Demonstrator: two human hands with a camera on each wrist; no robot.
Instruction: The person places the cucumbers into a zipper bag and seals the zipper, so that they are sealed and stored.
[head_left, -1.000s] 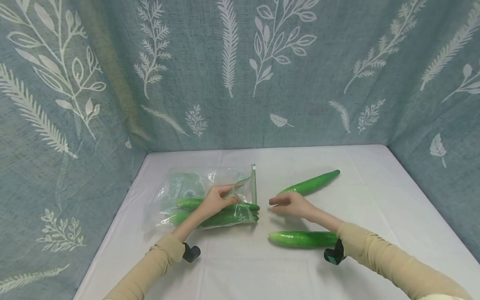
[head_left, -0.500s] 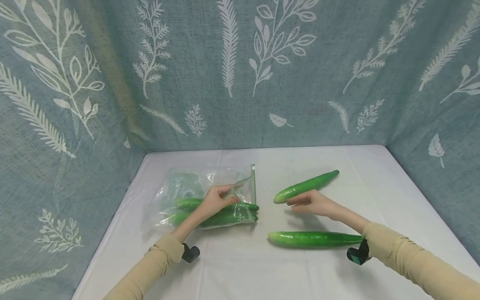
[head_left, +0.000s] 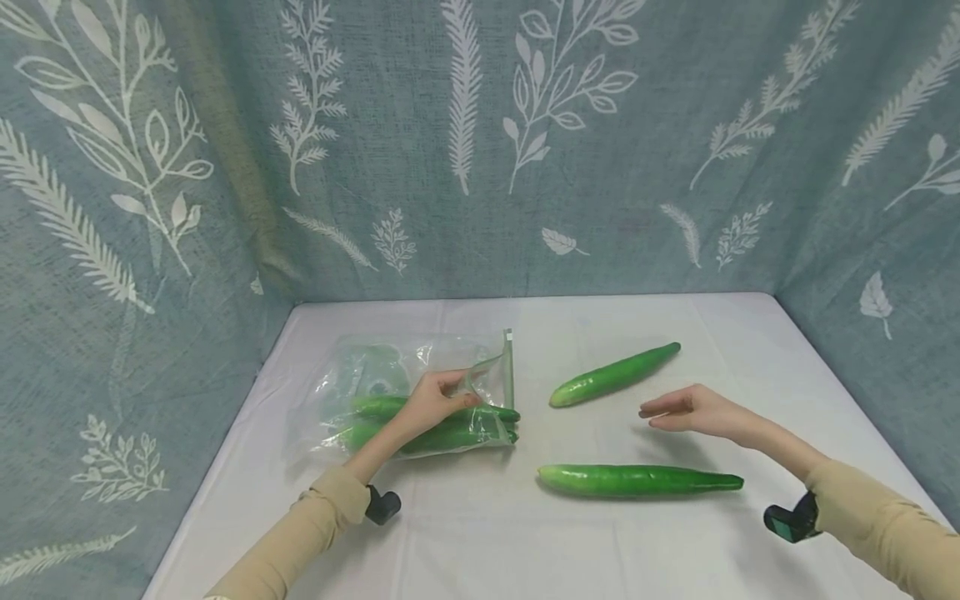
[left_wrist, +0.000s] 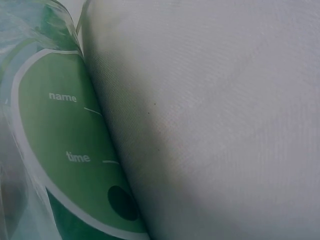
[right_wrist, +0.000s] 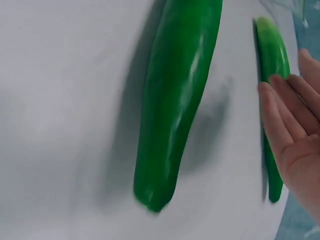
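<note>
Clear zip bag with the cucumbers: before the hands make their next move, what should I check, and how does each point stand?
1. Clear zip bag steadied: ok, the left hand pinches its film near the mouth.
2. Bag mouth parted: ok, the film is lifted there.
3. Two bagged cucumbers wholly inside: cannot tell, their tips lie at the mouth.
4. Right hand free: ok, it holds nothing.
5. Far loose cucumber in hand: not ok, no hand touches it.
6. Near loose cucumber in hand: not ok, likewise untouched.
</note>
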